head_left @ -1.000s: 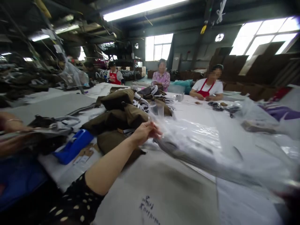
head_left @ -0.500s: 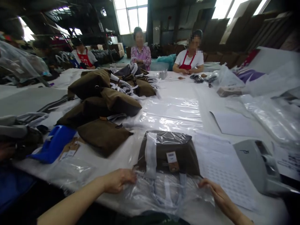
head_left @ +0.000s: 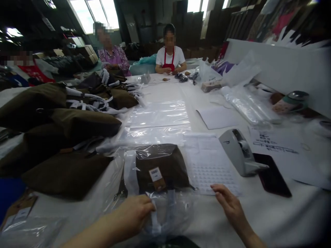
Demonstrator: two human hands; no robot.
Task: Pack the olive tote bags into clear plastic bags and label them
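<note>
In front of me a dark brown bag (head_left: 165, 162) lies inside a clear plastic bag (head_left: 178, 210), whose loose end spreads toward me. A tag (head_left: 156, 177) with a barcode label shows on the brown bag's front, and a pale strip (head_left: 131, 174) runs along its left side. My left hand (head_left: 141, 212) is closed on the plastic below the tag, fingers pinched together. To the right, my right hand (head_left: 229, 203) is off the plastic, over the lower edge of a printed sheet (head_left: 209, 165). Its fingers are extended and nothing shows in them.
Brown bags (head_left: 69, 168) are heaped at left. Flat clear plastic bags (head_left: 160, 119) lie beyond the wrapped bag. At right are a grey tape dispenser (head_left: 239, 151), a dark phone (head_left: 274, 177) and handwritten paper (head_left: 274, 141). Across the table sits a person in a red apron (head_left: 169, 62).
My right hand has let go of the plastic and moved away to the right. My left hand has shifted inward along the plastic. The view has turned right.
</note>
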